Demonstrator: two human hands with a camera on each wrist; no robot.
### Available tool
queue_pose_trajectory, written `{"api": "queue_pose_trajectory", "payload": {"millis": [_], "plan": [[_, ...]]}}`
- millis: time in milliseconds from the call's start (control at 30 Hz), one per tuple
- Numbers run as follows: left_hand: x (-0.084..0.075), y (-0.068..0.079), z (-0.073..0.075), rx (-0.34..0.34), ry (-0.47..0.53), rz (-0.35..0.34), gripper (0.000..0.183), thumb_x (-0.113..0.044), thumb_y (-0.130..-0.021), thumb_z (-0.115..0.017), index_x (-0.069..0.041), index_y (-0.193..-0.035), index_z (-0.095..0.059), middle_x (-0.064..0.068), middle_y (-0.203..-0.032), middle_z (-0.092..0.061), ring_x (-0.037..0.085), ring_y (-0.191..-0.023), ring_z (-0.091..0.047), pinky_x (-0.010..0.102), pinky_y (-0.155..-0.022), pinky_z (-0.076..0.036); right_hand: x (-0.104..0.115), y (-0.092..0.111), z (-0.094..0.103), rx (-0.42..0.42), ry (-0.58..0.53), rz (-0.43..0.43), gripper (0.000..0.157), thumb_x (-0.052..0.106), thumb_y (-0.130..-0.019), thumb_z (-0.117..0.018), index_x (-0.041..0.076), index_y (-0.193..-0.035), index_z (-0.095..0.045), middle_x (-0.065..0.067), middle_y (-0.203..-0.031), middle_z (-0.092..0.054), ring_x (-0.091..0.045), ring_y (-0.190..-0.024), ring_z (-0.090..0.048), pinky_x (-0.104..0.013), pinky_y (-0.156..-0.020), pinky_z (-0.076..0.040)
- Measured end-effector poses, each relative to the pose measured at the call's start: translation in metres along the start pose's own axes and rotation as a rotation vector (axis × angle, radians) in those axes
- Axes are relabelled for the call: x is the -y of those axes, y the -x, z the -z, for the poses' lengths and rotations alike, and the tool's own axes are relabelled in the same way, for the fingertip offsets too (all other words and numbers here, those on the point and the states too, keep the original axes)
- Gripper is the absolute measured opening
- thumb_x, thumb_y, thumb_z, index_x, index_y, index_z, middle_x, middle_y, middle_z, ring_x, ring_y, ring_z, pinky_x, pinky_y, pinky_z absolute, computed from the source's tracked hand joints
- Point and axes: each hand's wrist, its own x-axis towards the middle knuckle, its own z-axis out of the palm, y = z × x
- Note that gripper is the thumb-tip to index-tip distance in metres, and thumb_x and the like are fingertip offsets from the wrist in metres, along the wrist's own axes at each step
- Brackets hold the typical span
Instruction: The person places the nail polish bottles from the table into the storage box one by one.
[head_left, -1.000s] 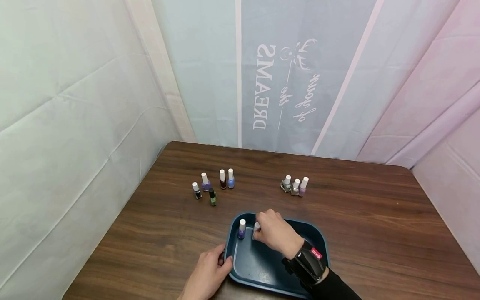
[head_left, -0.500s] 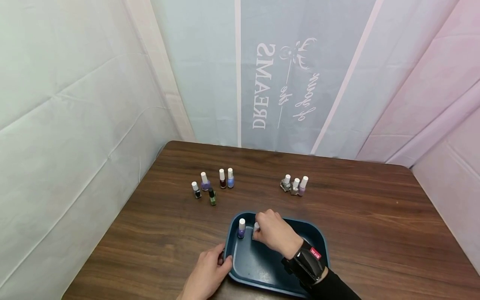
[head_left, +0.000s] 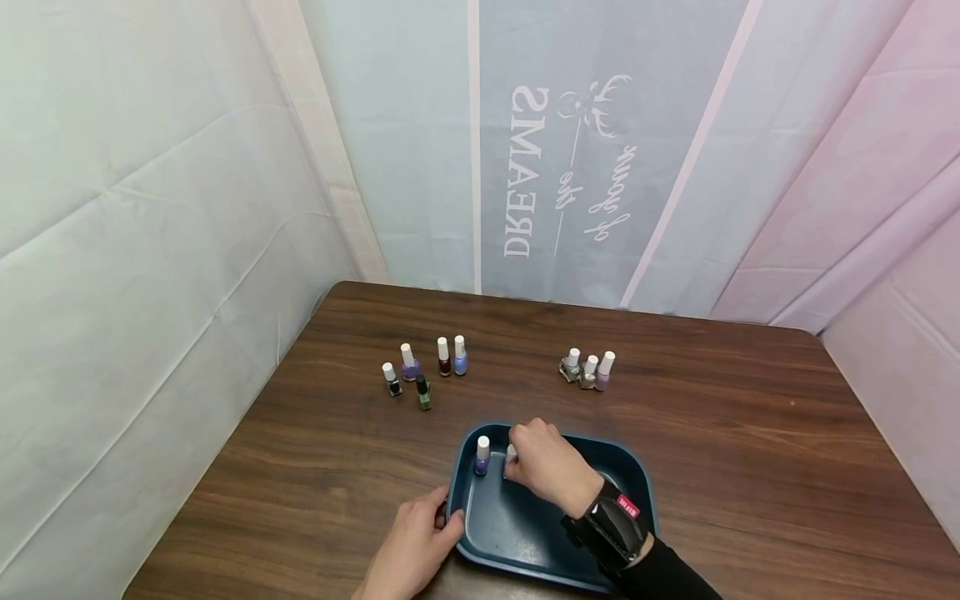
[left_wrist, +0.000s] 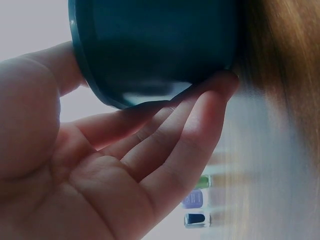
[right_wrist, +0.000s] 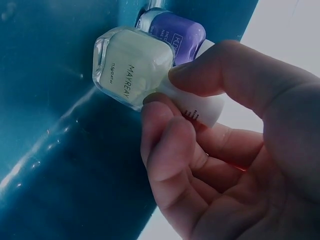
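Note:
My right hand (head_left: 553,468) pinches the white cap of a nail polish bottle (right_wrist: 134,65) between thumb and fingers, inside the blue tray (head_left: 525,560). The bottle's polish looks pale, nearly clear, in the right wrist view; the head view mostly hides it behind the hand. Close beside it stands a purple nail polish bottle (head_left: 482,457) with a white cap, upright in the tray's far left corner. My left hand (head_left: 417,537) grips the tray's left side, thumb over the rim and fingers (left_wrist: 207,112) against the outer wall.
Beyond the tray on the wooden table (head_left: 315,467), several nail polish bottles stand at the left, among them a green one (head_left: 424,395) and a blue one (head_left: 461,358). Three more bottles (head_left: 588,375) cluster further right. Curtains (head_left: 420,167) hang behind the table.

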Motion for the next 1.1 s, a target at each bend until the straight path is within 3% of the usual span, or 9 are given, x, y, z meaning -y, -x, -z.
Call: {"api": "queue_pose_trajectory", "payload": {"millis": [667,1100], "plan": [[-0.0001,0.0006,0.0,0.002,0.012,0.002,0.009,-0.017,-0.088,-0.06,-0.011,-0.094,-0.063,-0.007,-0.068,-0.053,0.001,-0.058,-0.046,0.019,-0.051,-0.038,0.0028,0.0003,-0.0032,-0.015,0.004,-0.028,0.013,0.001,-0.076,-0.061,0.01,-0.069,-0.056,0.005,-0.058,-0.039,-0.006,-0.045,-0.04,-0.02,-0.042,-0.03],[-0.0002,0.0005,0.0002,0.017,0.018,0.019,0.012,-0.017,-0.089,-0.06,-0.009,-0.098,-0.063,-0.005,-0.07,-0.054,0.002,-0.059,-0.047,0.02,-0.051,-0.038,0.0026,0.0018,-0.003,0.007,-0.021,-0.039,0.003,0.001,-0.079,-0.062,0.004,-0.079,-0.062,0.002,-0.061,-0.045,-0.007,-0.046,-0.045,-0.02,-0.041,-0.034]]}}
